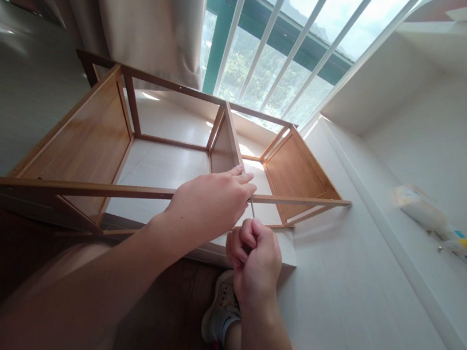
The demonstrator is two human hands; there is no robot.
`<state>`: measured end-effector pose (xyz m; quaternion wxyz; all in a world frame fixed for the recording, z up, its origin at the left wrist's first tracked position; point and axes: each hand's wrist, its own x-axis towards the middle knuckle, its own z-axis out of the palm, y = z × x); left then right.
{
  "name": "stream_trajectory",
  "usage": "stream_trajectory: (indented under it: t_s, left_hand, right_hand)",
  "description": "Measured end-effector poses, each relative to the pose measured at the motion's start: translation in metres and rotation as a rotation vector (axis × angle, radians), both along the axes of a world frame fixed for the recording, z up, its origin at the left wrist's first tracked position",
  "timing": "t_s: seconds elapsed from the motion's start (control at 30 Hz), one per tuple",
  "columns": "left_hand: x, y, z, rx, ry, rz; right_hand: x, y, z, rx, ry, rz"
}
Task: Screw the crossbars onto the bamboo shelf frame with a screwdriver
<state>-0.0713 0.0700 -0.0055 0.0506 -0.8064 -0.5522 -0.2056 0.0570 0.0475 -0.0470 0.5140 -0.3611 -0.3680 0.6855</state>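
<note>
Hands fixing a wooden shelf frame (90, 143) on its side.
Right hand (256, 262) shuts tight on a thin tool (252, 207) at 6 o'clock; left hand (211, 204) presses the rail (299, 200). Tool may slip and poke fingers.

We note a wooden shelf frame (90, 143) lying on its side, open toward us, with brown side panels, thin rails and one white divider panel (225, 150) upright near the middle. Its front rail runs level under our left hand (212, 204). A thin metal tool (252, 208) stands nearly upright from our right hand (254, 259), tip at the rail just beside the left fingertips.
</note>
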Motion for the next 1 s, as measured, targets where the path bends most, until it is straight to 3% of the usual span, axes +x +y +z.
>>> stream_trajectory:
  t_s: [0.43, 0.57, 0.77, 0.87, 1.0]
  left_hand:
    - [0.0, 0.0, -0.001, -0.005, -0.011, 0.006]
    - [0.0, -0.001, 0.001, -0.02, -0.024, 0.007]
    - [0.0, -0.002, 0.002, -0.027, -0.036, 0.005]
    - [0.001, -0.002, 0.002, -0.027, -0.036, 0.009]
    - [0.001, -0.002, 0.002, -0.023, -0.018, 0.009]
  right_hand:
    - [0.012, 0.007, -0.009, 0.224, -0.502, -0.034]
    - [0.021, 0.011, -0.006, 0.388, -0.841, -0.015]
    - [0.028, 0.012, 0.014, 0.623, -1.401, 0.051]
    - [0.028, 0.011, 0.022, 0.63, -1.464, 0.054]
    - [0.026, 0.012, 0.018, 0.582, -1.363, 0.032]
